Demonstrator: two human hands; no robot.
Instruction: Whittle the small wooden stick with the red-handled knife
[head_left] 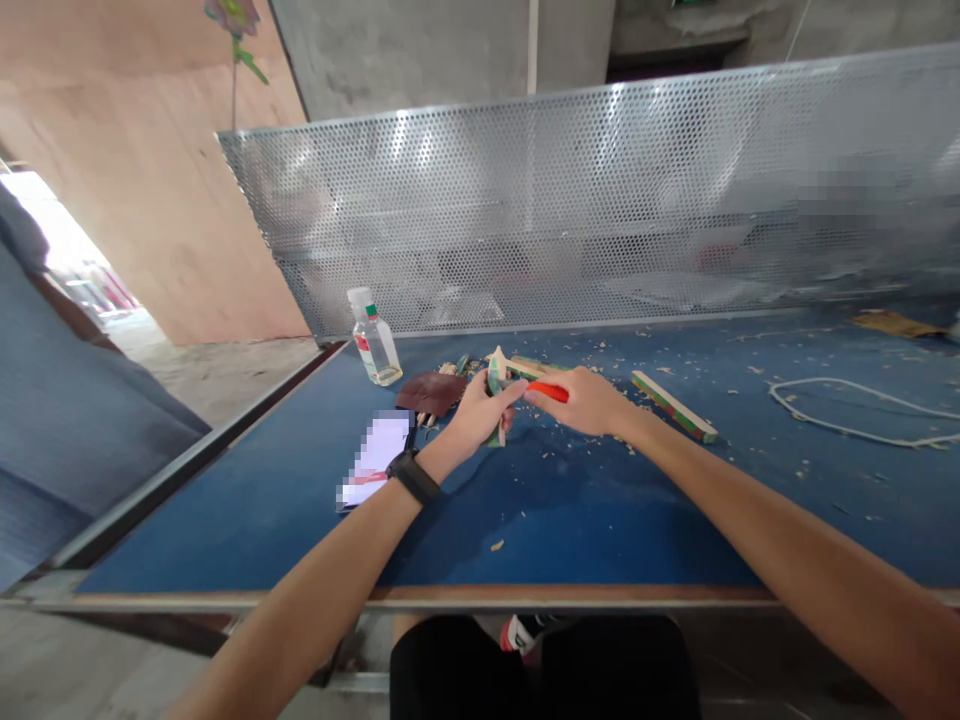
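My left hand [478, 412] is closed round a small strip of wood [496, 366], pale at its pointed upper end and painted green on its side. The strip stands roughly upright, its lower end showing below my fingers. My right hand [589, 402] grips the red handle of a carving knife [549, 391]. Its short blade reaches left to the wood, partly hidden by my left thumb, which lies close to the handle. Just behind my hands lies another wood strip [531, 368]. A brown sheet, perhaps sandpaper [429, 392], lies left of my left hand.
A phone [379, 455] lies near my left wrist, with a clear bottle [376, 340] behind it. To the right are a painted wood strip [675, 405] and a looped white cord [847, 435]. Shavings litter the blue table [562, 530]; a perforated metal panel [555, 210] stands along its back.
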